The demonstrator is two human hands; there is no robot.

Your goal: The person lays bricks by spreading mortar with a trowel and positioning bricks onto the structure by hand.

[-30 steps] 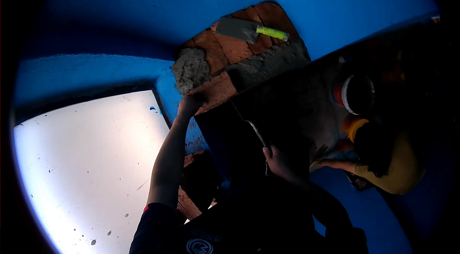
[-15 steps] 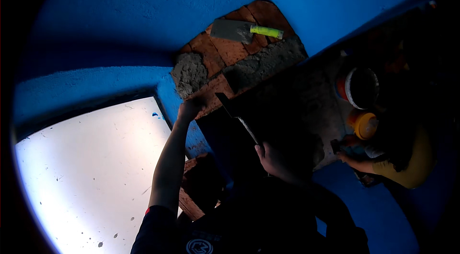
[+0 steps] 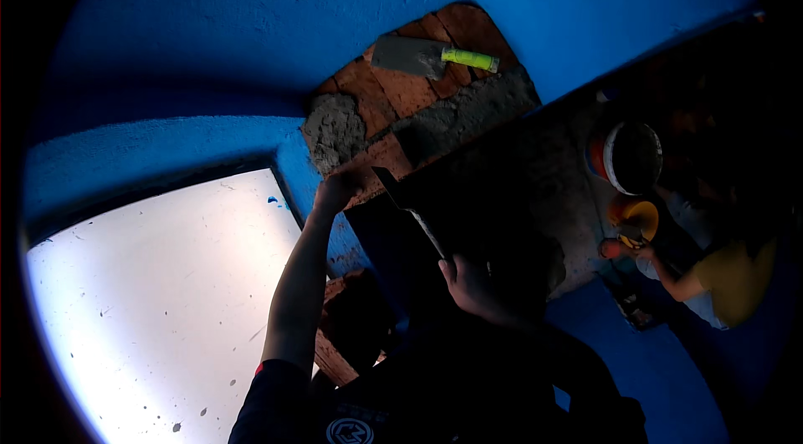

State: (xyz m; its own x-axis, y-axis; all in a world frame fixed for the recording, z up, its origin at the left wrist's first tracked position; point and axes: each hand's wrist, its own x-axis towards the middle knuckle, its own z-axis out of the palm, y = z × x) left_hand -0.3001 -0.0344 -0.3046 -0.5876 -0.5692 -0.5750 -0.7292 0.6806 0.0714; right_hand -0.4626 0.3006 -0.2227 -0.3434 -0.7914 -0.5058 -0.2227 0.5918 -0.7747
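Observation:
My left hand (image 3: pixel 336 191) is closed on the outer end of a brick (image 3: pixel 381 161), which lies along the front edge of a brick ledge. Held by its slim handle in my right hand (image 3: pixel 471 283) is what looks like a brick hammer (image 3: pixel 390 186), its flat dark head close to that brick's front face; shadow hides whether they touch. A heap of grey mortar (image 3: pixel 335 130) lies just behind the brick. To its right a mortar bed (image 3: pixel 468 116) runs along the ledge. Farther back, a trowel (image 3: pixel 410 56) with a yellow-green handle rests on the bricks.
Blue walls (image 3: pixel 251 17) enclose the ledge. A bright white panel (image 3: pixel 167 293) fills the lower left. At right a co-worker in a yellow top (image 3: pixel 736 285) reaches to a yellow container (image 3: pixel 642 216), near a large bucket (image 3: pixel 612 158). Bricks (image 3: pixel 335 356) stand below my left forearm.
My right hand and the brick hammer have shifted slightly left and down. My left hand stays on the brick. The co-worker's hands have moved up to the yellow container.

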